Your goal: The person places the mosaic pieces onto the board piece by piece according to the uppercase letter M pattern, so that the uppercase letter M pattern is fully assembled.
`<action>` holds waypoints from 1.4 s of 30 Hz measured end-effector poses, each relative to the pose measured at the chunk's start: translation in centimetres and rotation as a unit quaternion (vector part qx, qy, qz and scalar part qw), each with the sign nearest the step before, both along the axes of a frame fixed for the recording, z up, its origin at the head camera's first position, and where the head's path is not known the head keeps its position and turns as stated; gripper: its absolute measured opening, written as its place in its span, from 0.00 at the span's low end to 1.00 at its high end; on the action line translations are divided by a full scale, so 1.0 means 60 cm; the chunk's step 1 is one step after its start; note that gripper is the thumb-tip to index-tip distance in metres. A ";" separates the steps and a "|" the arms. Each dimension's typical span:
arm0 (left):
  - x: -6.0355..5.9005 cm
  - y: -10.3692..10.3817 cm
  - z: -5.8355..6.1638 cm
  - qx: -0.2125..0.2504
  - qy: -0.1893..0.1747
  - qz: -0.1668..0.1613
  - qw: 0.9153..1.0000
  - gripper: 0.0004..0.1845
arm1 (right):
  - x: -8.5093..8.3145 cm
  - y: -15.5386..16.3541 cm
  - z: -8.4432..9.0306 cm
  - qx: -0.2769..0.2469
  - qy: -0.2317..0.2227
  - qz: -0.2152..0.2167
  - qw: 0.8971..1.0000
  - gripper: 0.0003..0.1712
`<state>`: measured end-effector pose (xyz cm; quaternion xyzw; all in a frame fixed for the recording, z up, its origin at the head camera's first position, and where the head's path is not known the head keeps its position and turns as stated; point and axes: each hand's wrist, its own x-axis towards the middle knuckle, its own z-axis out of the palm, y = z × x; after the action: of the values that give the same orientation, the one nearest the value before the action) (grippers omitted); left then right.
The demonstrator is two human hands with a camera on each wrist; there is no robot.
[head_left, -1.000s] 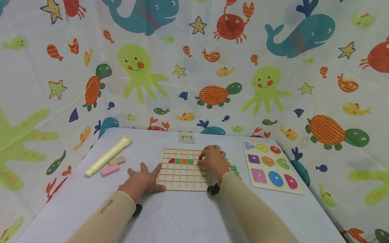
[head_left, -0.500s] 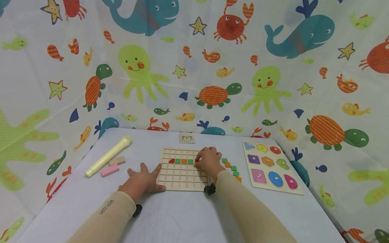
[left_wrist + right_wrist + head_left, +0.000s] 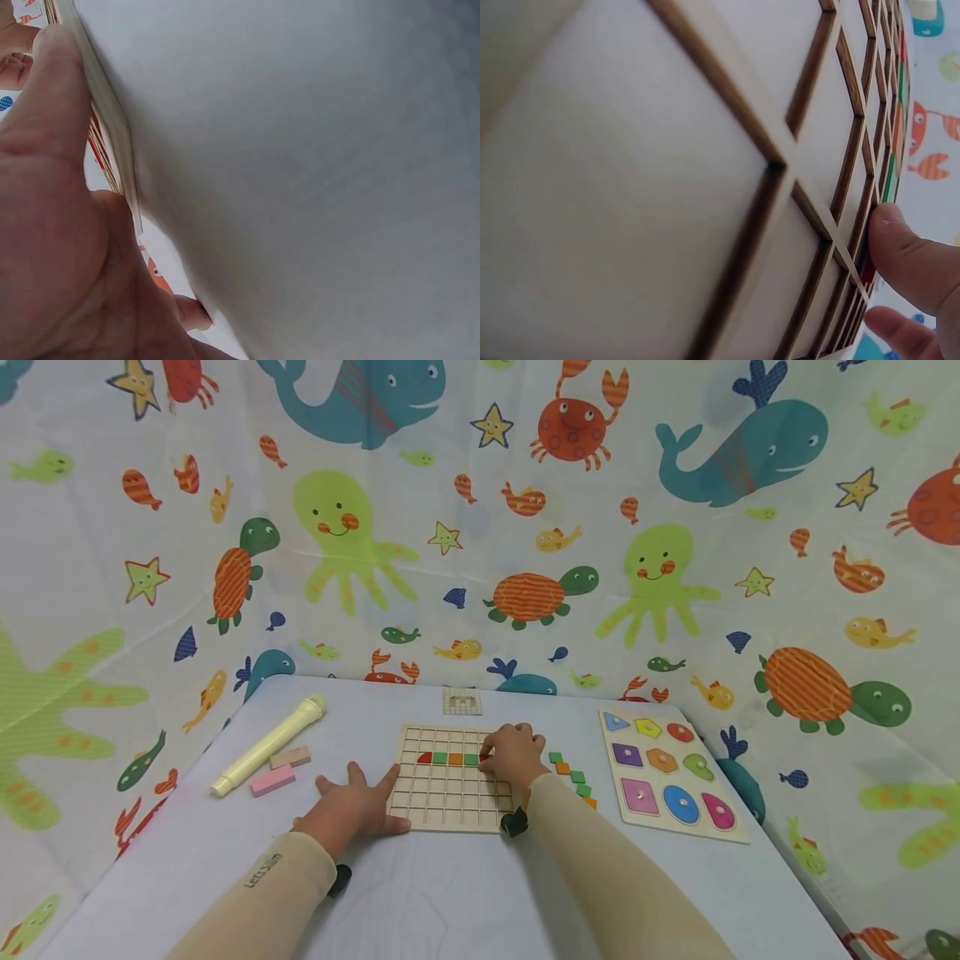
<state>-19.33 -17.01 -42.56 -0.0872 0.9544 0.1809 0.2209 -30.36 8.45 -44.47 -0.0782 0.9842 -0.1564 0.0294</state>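
Observation:
A wooden grid board [image 3: 450, 793] lies on the table. A row in its upper part holds a red rounded-corner tile [image 3: 425, 758], a green tile [image 3: 440, 759], an orange tile [image 3: 455, 759] and another green tile [image 3: 471, 760]. My right hand [image 3: 516, 756] pinches a red tile [image 3: 483, 757] at the right end of that row; the fingers partly cover it. In the right wrist view the thumb [image 3: 904, 247] is at this red tile [image 3: 868, 271], low against the grid. Spread-fingered, my left hand [image 3: 348, 806] rests at the board's left edge, thumb and forefinger touching it.
Several loose green and orange tiles [image 3: 577, 777] lie right of the board. Farther right is a shape puzzle [image 3: 630, 785]. A small patterned card [image 3: 462, 701] lies behind. On the left are a yellow tube [image 3: 270, 745], a pink block [image 3: 273, 781] and a wooden block [image 3: 290, 757].
My right hand has moved left with the red tile, to beside the last green tile, uncovering the loose tiles. Over the last half second it barely shifts. My left hand stays put.

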 end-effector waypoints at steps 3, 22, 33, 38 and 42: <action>0.001 0.001 0.001 -0.004 0.002 -0.003 1.000 0.61 | -0.001 0.000 0.000 -0.004 0.000 -0.002 1.000 0.07; 0.001 0.001 0.005 -0.008 0.000 -0.002 1.000 0.61 | 0.005 -0.009 0.012 -0.006 -0.031 -0.016 0.999 0.05; 0.000 0.004 0.006 -0.006 0.000 -0.003 1.000 0.60 | 0.007 -0.003 0.006 0.023 -0.036 -0.003 0.999 0.10; -0.001 0.002 0.004 -0.007 0.001 -0.003 1.000 0.61 | 0.015 -0.005 0.008 0.012 -0.049 -0.014 0.999 0.11; -0.002 0.001 0.001 -0.004 -0.005 0.000 1.000 0.61 | 0.026 -0.008 0.009 0.001 -0.060 -0.027 0.998 0.10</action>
<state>-19.44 -16.95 -42.50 -0.0892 0.9540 0.1770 0.2248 -28.78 8.00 -43.95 -0.0418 0.9826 -0.1604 0.0840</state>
